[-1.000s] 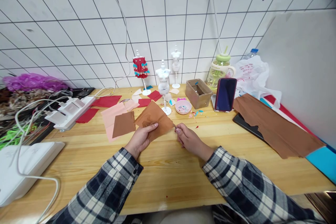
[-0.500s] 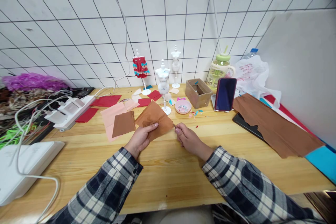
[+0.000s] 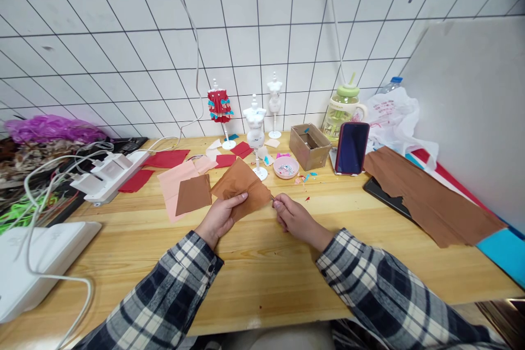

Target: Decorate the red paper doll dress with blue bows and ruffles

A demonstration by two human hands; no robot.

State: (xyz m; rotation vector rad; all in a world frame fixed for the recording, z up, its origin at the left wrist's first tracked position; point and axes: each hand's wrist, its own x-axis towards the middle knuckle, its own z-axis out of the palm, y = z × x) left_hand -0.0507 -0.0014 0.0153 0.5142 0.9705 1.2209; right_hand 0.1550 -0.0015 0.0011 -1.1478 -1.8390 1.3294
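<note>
My left hand holds a square brown sheet of crepe paper, thumb on top and fingers underneath. At the sheet's right corner, my right hand is closed in a pinch. A thin dark piece shows between its fingertips and the corner; its kind is too small to make out. Beside the held sheet lies another brown piece, on top of a pink sheet. Just beyond the sheet stands a white miniature dress form on a thin stand.
Behind are a dress form in a red ruffled outfit and a bare one. A pink bowl, cardboard box, phone and drink jug stand right of centre. A power strip lies left; large brown paper right.
Both hands and the brown sheet keep nearly the same position. The whole view has shifted very slightly downward.
</note>
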